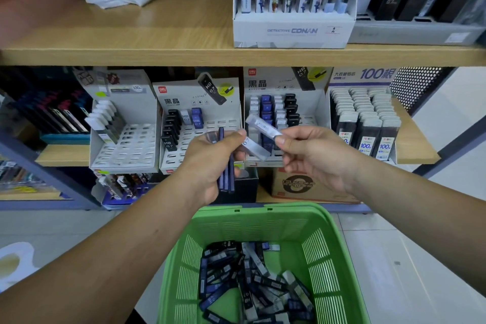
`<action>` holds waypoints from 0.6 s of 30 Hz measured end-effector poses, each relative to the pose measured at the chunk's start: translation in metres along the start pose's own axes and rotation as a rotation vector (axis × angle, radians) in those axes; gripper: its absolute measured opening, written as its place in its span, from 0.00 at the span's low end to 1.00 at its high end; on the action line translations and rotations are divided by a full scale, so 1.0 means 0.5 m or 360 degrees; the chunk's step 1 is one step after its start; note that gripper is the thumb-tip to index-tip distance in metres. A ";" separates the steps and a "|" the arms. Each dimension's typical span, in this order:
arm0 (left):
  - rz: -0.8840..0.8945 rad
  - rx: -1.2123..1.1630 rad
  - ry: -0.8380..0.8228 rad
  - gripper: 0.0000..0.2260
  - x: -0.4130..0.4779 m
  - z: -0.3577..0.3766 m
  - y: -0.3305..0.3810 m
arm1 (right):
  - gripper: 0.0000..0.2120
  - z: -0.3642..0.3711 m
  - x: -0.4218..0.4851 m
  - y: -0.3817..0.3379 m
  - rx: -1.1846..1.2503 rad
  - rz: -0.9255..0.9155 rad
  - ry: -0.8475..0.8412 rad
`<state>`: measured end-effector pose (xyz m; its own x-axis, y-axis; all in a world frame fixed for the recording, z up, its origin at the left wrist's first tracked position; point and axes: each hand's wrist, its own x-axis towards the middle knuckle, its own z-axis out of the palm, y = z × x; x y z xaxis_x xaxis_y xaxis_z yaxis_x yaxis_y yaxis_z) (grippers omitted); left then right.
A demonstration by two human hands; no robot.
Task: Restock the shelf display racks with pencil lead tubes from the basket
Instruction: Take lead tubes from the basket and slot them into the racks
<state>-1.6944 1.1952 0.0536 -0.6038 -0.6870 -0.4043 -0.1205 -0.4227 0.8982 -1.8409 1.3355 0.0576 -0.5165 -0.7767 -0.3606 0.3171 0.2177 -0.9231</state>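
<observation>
Fingers (282, 141) of right hand (315, 158): curled, thumb and forefinger pinching a clear lead tube (263, 126) by its end, tilted, at frame centre against the right-hand rack (319, 105). Left hand (207, 163), just left of centre: wrapped round several blue tubes (228, 176), with a second clear tube (256, 150) under the thumb, before the middle rack (184, 98). Both racks partly filled, on the lower shelf (415, 144). Green basket (263, 212) at bottom centre, holding loose tubes (249, 284) in a heap.
</observation>
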 end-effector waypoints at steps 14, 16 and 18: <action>0.0062 0.0557 -0.0387 0.09 -0.035 0.048 -0.034 | 0.07 -0.060 -0.017 -0.038 -0.0318 -0.0183 -0.0038; 0.0028 0.0544 -0.0401 0.09 -0.037 0.051 -0.040 | 0.07 -0.054 -0.012 -0.036 -0.0204 -0.0196 -0.0063; 0.0003 0.0498 -0.0393 0.09 -0.037 0.053 -0.043 | 0.09 -0.053 -0.006 -0.033 -0.0144 -0.0209 -0.0055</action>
<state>-1.7016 1.2327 0.0462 -0.7708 -0.5086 -0.3835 -0.3309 -0.1948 0.9233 -1.8658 1.3501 0.0703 -0.5206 -0.8215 -0.2329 0.1749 0.1644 -0.9708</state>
